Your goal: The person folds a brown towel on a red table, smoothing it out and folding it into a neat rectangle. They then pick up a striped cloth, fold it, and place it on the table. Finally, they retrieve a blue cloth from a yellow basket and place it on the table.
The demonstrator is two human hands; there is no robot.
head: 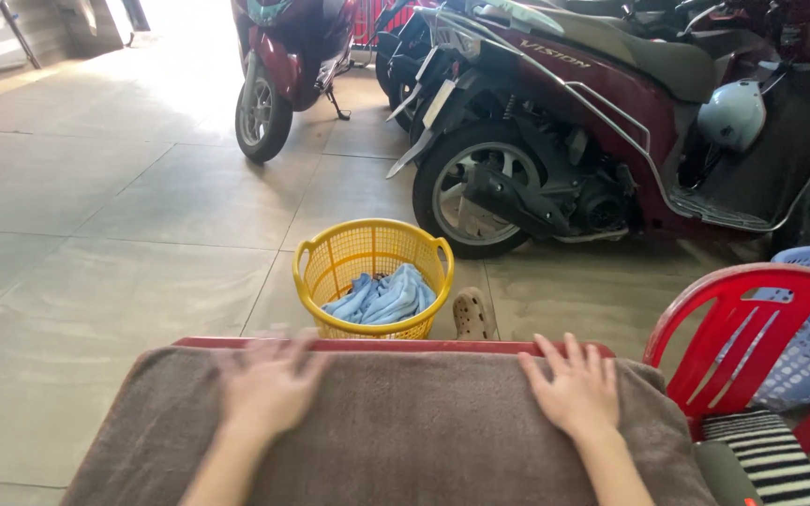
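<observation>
Brown towel (424, 440) covers the red table (367, 346) in front of me, spread flat. My left hand (269, 384) lies on it, blurred, fingers spread and gripping nothing. My right hand (574, 389) presses flat near the far edge, open too, pinning the cloth. Beyond the table a yellow basket (373, 276) holds blue cloths (384, 298); a red chair (752, 347) stands to my right.

Yellow basket (373, 277) with blue cloths (382, 298) at centre; maroon scooter (592, 122) upper right; red chair (752, 347) lower right; sandal (472, 315) beside basket.
</observation>
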